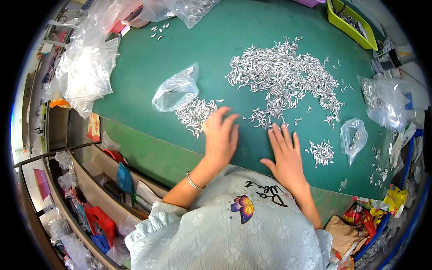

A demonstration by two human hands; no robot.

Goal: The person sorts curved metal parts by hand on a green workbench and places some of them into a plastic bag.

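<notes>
A big pile of small curved silver metal pieces point(288, 76) spreads over the green tabletop. My right hand point(287, 157) lies palm down at the pile's near edge, fingers stretched and thumb apart, its fingertips touching the closest pieces. My left hand point(220, 137) is at the right side of a smaller heap of the same pieces point(194, 114), fingers bent but apart, with nothing visible in them. A clear plastic bag point(177, 90) with a gaping mouth lies just behind that heap. Right of my right hand sits another small heap point(321, 153), beside a clear bag point(354, 139) with a few pieces inside.
Empty-looking clear bags point(85, 67) are stacked at the left edge. A yellow-green tray point(352, 22) of dark pieces stands at the far right, with filled bags point(387, 101) nearer. Below left is a shelf with compartments point(108, 189). Crumpled wrappers point(364, 216) lie below right.
</notes>
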